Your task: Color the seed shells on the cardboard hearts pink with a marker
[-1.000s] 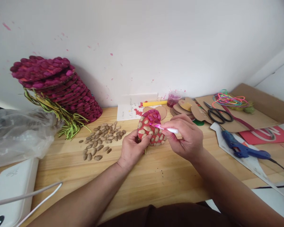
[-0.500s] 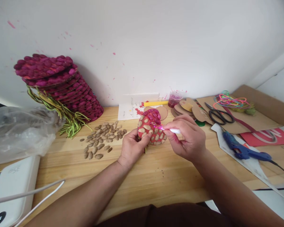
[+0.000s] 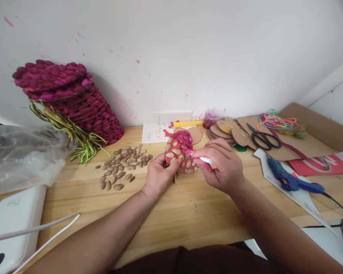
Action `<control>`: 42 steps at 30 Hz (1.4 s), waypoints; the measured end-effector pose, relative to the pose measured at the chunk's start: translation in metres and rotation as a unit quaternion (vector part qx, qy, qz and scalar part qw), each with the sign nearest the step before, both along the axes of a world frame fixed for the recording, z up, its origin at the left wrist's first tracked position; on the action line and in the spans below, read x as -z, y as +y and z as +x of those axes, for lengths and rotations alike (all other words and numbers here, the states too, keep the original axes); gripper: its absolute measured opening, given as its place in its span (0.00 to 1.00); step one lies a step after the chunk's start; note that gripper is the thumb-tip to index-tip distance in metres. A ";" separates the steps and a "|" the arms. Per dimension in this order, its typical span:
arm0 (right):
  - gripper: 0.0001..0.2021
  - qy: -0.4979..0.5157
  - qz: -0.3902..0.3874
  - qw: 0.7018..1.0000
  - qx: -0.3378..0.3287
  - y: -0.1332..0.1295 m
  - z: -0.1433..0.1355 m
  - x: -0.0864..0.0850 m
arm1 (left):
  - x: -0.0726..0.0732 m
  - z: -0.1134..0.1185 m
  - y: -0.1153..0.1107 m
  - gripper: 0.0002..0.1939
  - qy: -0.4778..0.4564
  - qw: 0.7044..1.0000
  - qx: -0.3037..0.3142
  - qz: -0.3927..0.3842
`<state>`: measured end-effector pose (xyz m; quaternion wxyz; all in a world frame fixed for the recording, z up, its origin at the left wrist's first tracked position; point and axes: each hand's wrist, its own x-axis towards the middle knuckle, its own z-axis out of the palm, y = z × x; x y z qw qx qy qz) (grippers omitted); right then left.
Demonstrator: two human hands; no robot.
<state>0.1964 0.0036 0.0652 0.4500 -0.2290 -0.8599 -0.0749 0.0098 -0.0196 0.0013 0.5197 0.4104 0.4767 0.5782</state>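
Observation:
My left hand (image 3: 159, 173) grips the lower left edge of a red disc (image 3: 184, 156) studded with tan seeds, its thumb lying on the front. The seeds along the disc's top are painted magenta, the lower ones are bare. Between the fingers and thumb of my right hand (image 3: 221, 165) is a white-handled paintbrush (image 3: 204, 159), its pink tip against the disc near the painted seeds. Left of my left hand, loose seeds (image 3: 121, 165) lie scattered on the wooden table (image 3: 160, 224). A clear cup of magenta paint (image 3: 210, 118) stands behind the disc, close to the wall.
A leaning stack of magenta seed-covered discs (image 3: 74, 102) with green strings stands at the left, beside a plastic bag (image 3: 25, 156) and white power bank (image 3: 15, 220). At right lie cardboard discs (image 3: 218, 131), scissors (image 3: 264, 139), and a blue glue gun (image 3: 294, 180) with its cord.
My right hand has shifted slightly left with the paintbrush, its tip staying at the disc. My left hand keeps its hold. The whole view has shifted a little.

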 end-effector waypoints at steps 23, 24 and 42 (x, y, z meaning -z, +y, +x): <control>0.08 0.005 -0.024 1.000 -0.009 0.004 0.001 0.005 | 0.003 0.001 0.003 0.14 -0.008 1.000 0.004 0.001; 0.07 0.002 -0.023 1.000 -0.007 0.004 0.001 0.005 | 0.003 0.000 0.003 0.15 -0.002 1.000 0.003 -0.001; 0.05 -0.011 -0.019 1.000 -0.013 0.002 0.000 0.003 | -0.004 0.000 0.000 0.14 -0.002 1.000 0.006 -0.003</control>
